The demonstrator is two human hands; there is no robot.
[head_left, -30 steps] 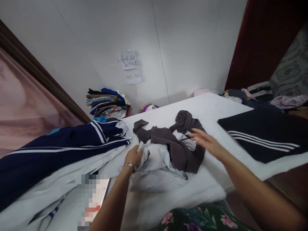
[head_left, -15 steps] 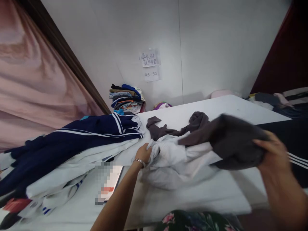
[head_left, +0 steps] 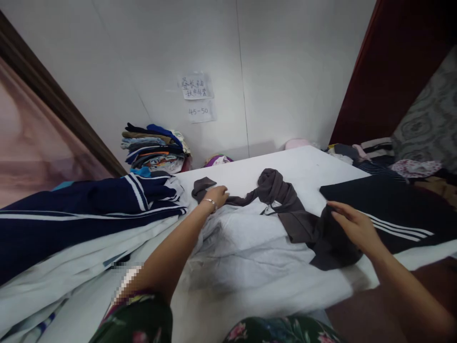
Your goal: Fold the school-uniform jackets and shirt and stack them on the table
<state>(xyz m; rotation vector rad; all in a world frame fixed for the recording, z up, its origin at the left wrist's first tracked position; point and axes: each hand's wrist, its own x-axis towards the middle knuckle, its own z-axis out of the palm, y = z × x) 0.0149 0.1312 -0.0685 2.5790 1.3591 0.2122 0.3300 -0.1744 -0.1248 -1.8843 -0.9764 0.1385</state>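
Note:
A grey-and-white garment (head_left: 282,214) lies spread across the white table (head_left: 314,164); its white body (head_left: 250,243) faces me and its grey sleeves trail left and right. My left hand (head_left: 216,195), with a bracelet at the wrist, is closed on the left grey sleeve (head_left: 202,186) near its cuff. My right hand (head_left: 352,226) rests on the dark grey part (head_left: 326,243) at the right, fingers extended and apart.
A navy jacket with white stripes (head_left: 89,209) lies over white cloth at the left. A black garment with white stripes (head_left: 385,207) sits at the right. Folded clothes (head_left: 153,150) are stacked against the wall under two paper notes (head_left: 196,97). More clothes are piled at the far right.
My right hand pulled the grey part out to the right and laid it down. My left hand let go of the white bunch and moved forward onto the left grey sleeve.

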